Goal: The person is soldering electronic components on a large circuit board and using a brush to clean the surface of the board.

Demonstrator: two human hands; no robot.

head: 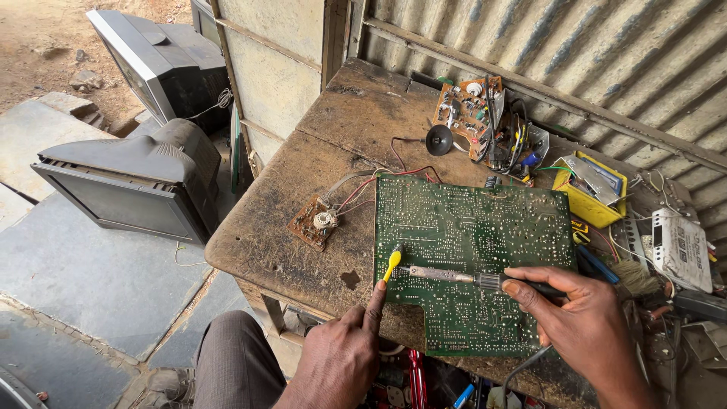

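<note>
Worn wooden table (303, 197), carrying large green circuit board (473, 257) solder-side up near front edge. Right hand (587, 322), grip pinched around soldering iron (469, 278) lying across board. Left hand (341, 356), forefinger touching small yellow-handled tool (392, 262) at board's left edge.

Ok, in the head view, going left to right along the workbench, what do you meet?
Small brown circuit board → yellow-handled tool at the left hand → large green circuit board → soldering iron in the right hand → yellow box → white device.
</note>
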